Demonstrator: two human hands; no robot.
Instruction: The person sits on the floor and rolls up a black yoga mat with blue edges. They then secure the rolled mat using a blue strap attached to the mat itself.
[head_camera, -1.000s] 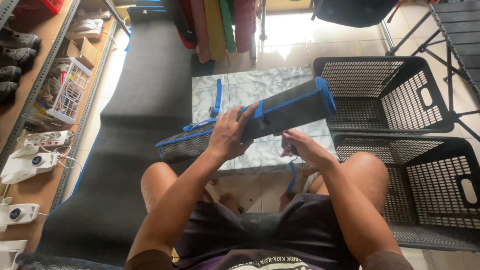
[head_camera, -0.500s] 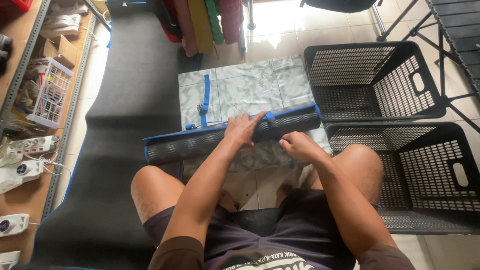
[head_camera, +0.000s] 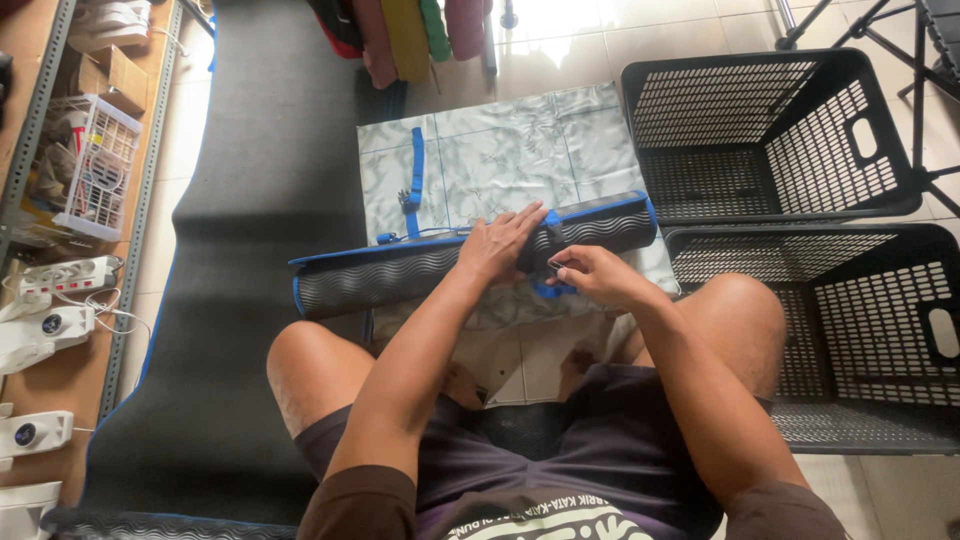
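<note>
**2 hands on a rolled mat**

A rolled black mat with blue edging (head_camera: 400, 275) lies crosswise on a folded pale marbled mat (head_camera: 510, 150), just in front of the seated person's knees. The left hand (head_camera: 497, 245) rests flat on top of the roll near its middle, fingers spread and pressing down, not closed around it. The right hand (head_camera: 590, 275) sits just beside the left one, at the near side of the roll, with fingertips pinched on a small blue strap piece (head_camera: 548, 290) under the roll's edge.

Beyond the roll, a blue strap with a buckle (head_camera: 413, 175) lies along the marbled mat. To the right of the roll stand 2 black perforated baskets (head_camera: 800, 150), 1 behind the other. To the left of the roll a long dark mat (head_camera: 250, 180) stretches over the floor, and past it a shelf (head_camera: 60, 370) holds white power strips.
</note>
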